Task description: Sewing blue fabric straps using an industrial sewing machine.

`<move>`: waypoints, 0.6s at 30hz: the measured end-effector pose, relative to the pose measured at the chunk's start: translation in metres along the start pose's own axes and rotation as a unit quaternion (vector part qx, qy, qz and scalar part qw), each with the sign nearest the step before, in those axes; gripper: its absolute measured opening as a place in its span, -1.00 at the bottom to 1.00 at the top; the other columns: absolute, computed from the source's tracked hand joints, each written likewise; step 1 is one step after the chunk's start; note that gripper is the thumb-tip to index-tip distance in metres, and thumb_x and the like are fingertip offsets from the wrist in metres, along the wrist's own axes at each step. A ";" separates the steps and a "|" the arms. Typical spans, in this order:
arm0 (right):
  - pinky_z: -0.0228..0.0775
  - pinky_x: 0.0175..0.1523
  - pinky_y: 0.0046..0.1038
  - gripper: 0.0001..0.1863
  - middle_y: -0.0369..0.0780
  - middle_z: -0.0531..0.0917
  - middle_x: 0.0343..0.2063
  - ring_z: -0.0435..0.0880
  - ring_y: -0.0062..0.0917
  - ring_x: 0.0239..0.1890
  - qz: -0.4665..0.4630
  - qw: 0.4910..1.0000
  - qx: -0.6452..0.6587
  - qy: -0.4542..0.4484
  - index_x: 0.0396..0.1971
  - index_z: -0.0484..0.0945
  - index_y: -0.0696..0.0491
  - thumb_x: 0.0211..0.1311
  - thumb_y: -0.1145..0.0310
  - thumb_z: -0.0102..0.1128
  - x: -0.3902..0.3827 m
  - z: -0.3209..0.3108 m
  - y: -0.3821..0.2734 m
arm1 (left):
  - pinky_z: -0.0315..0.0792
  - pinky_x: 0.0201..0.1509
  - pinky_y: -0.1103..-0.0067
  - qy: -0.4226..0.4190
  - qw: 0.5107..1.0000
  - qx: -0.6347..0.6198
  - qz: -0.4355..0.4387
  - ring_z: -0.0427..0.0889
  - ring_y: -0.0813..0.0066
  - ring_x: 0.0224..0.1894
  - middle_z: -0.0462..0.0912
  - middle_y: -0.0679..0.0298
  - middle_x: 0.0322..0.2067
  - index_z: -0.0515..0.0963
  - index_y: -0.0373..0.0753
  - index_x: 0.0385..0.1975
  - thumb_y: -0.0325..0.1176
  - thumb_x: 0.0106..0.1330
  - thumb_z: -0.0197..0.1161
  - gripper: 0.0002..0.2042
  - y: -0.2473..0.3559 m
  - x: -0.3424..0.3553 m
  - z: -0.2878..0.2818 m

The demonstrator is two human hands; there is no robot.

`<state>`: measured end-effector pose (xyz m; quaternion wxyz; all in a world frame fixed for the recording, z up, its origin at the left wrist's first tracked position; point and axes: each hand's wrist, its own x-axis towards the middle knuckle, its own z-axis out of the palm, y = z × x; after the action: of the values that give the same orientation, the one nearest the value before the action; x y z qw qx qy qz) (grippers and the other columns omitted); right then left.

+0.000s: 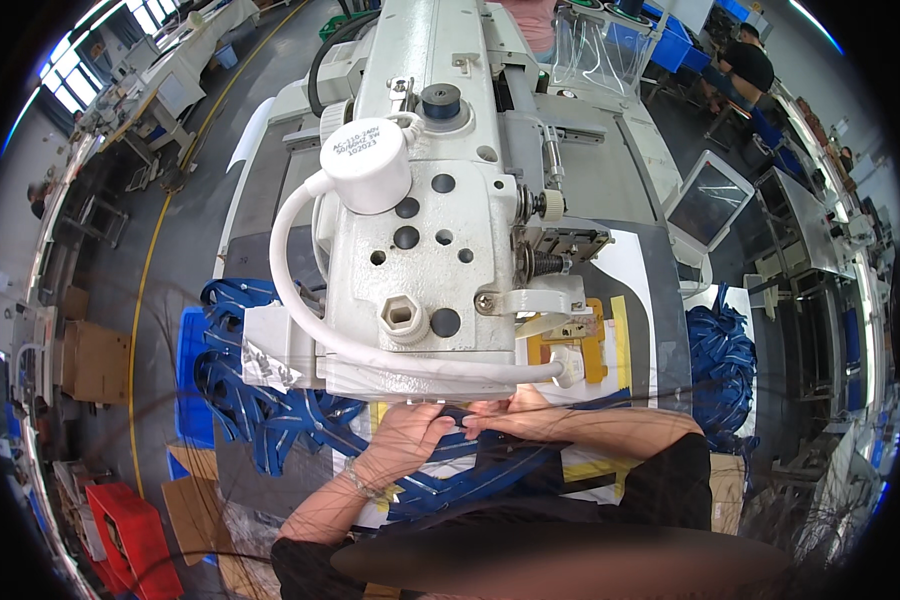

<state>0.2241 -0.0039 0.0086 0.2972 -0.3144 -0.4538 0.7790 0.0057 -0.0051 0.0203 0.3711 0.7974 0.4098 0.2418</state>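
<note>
Just below the front of a white industrial sewing machine [420,270], both my hands are close together. My left hand [410,438] has its fingers closed on a dark blue strap [458,413]. From the other side, my right hand [505,415] pinches the same strap, its fingertips almost meeting the left ones. The machine head hides part of the fingers and whatever lies under the needle. More blue straps [450,490] with a pale stripe run across the table in front of me, beneath my wrists.
Blue straps lie heaped at the left [260,400], beside a blue bin [192,370]. Another bundle [720,365] hangs at the right. A yellow clamp frame [595,350] sits right of the machine head, a tilted screen [710,200] beyond it. A red crate [135,540] stands lower left.
</note>
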 end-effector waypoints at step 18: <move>0.44 -0.12 -0.62 -0.87 -0.24 0.67 -0.41 0.64 -0.66 -0.29 0.042 0.999 -0.008 0.006 -0.34 0.52 0.17 0.28 0.40 0.14 0.001 -0.001 -0.003 | 0.38 -0.38 0.43 -0.002 0.994 -0.107 -0.011 0.53 0.09 -0.48 0.51 0.06 -0.55 0.53 -0.27 -0.31 -0.22 0.35 0.06 -0.77 0.000 0.001 0.004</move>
<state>0.2250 -0.0014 0.0108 0.2642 -0.3402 -0.4448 0.7852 0.0087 -0.0059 0.0177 0.4574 0.7491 0.3898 0.2786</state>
